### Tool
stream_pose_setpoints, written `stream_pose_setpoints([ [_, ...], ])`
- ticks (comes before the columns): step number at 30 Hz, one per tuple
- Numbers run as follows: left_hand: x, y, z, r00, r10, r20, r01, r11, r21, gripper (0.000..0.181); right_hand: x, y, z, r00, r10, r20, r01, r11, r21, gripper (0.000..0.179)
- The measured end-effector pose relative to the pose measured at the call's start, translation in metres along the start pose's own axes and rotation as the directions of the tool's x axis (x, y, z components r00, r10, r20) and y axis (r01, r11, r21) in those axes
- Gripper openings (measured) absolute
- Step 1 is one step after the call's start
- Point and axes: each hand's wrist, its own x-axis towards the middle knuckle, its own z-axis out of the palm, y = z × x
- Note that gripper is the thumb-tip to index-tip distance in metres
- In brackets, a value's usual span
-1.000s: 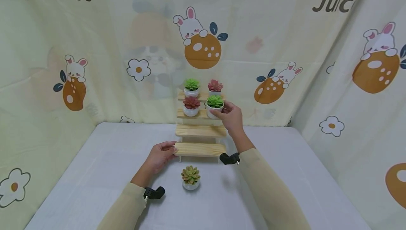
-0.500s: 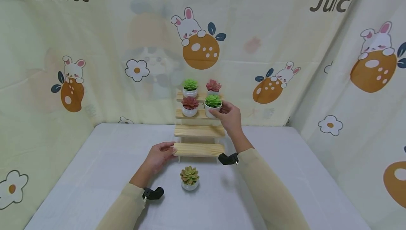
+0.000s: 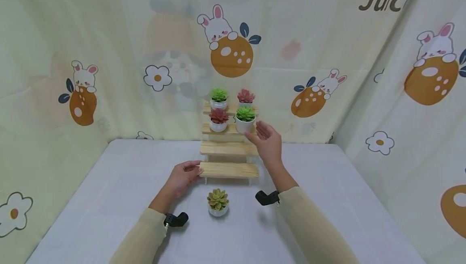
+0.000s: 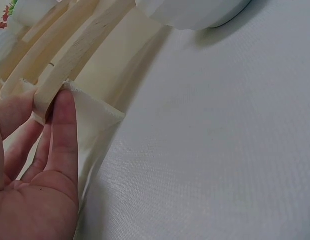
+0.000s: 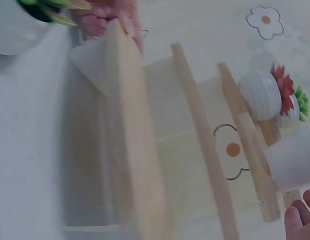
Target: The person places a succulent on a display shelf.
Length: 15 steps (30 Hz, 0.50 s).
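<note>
My left hand [image 3: 182, 178] pinches the left end of the lowest board of a stepped wooden plant stand [image 3: 229, 170]. The left wrist view shows thumb and fingers on either side of that board end [image 4: 50, 92]. On the stand's second-highest step, at the right, sits a bright green potted succulent [image 3: 245, 119] in a white pot. Beside this pot is my right hand [image 3: 269, 142], with its fingers extended and nothing in its grasp. In the right wrist view its fingertips [image 5: 300, 215] are just below the white pot [image 5: 291, 159].
Left of the green one stands a red potted succulent [image 3: 219, 120]. The top step bears another green succulent [image 3: 219, 97] and a pinkish one [image 3: 246, 98]. A yellow-green potted succulent [image 3: 218, 203] sits on the white table [image 3: 306, 215] before the stand. A patterned curtain [image 3: 313, 33] hangs behind.
My right hand has let go of the green succulent's pot and drawn slightly back to the right. The pot stays on its step. My left hand keeps its hold.
</note>
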Motion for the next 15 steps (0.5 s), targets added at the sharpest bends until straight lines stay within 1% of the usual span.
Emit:
stream_pose_setpoints([
  [4,0.000,0.002,0.000,1.000,-0.003,-0.008,0.003,1.000,-0.009,0.041,-0.019,0.008,0.001,1.000,-0.029,-0.001,0.029,0.999,0.034,0.069],
  [8,0.000,0.002,0.000,1.000,0.002,0.001,-0.002,1.000,-0.010,0.041,-0.040,0.014,0.003,0.998,-0.057,0.004,0.057,0.997,0.051,0.066],
  [11,-0.001,0.001,0.000,1.000,0.002,0.005,-0.002,1.000,-0.004,0.042,-0.054,0.021,0.006,0.997,-0.061,0.042,0.058,0.996,0.068,0.062],
  [15,-0.003,0.002,-0.001,1.000,0.003,0.012,-0.003,1.000,-0.010,0.043,-0.074,0.033,0.011,0.994,-0.040,0.104,0.030,0.995,0.099,0.057],
])
